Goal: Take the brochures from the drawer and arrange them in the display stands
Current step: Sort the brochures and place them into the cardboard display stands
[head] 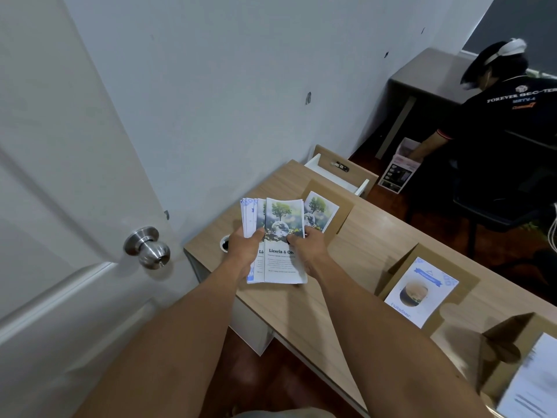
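My left hand [245, 247] grips a fanned stack of brochures [256, 220] above the wooden desk [304, 300]. The front tree-and-globe brochure [283, 218], titled "Liceria & Co.", is pinched at its right edge by my right hand [307, 245]. Just behind it stands a cardboard display stand [340, 203] holding a matching tree brochure [321, 211]. A second stand [464, 279] to the right holds a blue-and-white brochure [422, 292]. A third stand [500, 357] at the lower right holds a blurred white sheet [533, 384]. The drawer [340, 171] is pulled open at the desk's far end.
A white door with a steel knob [147, 247] stands close on the left. A cable hole [225, 243] sits in the desk's near-left corner. Another person in a black shirt [509, 116] bends over a box [399, 168] on the floor at the far right.
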`<state>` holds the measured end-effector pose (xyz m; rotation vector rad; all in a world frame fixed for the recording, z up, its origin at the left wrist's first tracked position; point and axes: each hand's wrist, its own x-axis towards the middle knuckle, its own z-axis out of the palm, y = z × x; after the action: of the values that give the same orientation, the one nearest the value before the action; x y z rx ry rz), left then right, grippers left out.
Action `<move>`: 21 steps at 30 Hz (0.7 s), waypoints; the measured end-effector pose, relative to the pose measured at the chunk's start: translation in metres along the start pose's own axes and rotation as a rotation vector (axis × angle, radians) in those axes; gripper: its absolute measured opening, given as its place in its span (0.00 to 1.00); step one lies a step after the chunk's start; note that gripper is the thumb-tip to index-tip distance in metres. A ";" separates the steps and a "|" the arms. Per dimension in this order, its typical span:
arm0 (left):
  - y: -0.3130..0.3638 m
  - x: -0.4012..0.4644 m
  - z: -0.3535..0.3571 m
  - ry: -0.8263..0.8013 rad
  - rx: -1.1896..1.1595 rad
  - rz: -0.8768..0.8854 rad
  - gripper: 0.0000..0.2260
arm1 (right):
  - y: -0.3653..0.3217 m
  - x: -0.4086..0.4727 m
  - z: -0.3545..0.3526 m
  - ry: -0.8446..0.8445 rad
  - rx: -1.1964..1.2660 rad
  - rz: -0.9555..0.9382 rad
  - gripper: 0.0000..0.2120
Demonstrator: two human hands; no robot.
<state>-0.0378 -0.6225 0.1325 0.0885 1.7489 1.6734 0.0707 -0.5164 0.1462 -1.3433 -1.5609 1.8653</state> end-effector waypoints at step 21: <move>-0.002 0.006 -0.019 0.019 0.048 0.006 0.09 | -0.049 0.013 -0.032 -0.180 -0.524 0.029 0.09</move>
<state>-0.0512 -0.6355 0.1262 0.1000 1.8055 1.6414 0.0767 -0.4729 0.1872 -1.4307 -2.2466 1.6956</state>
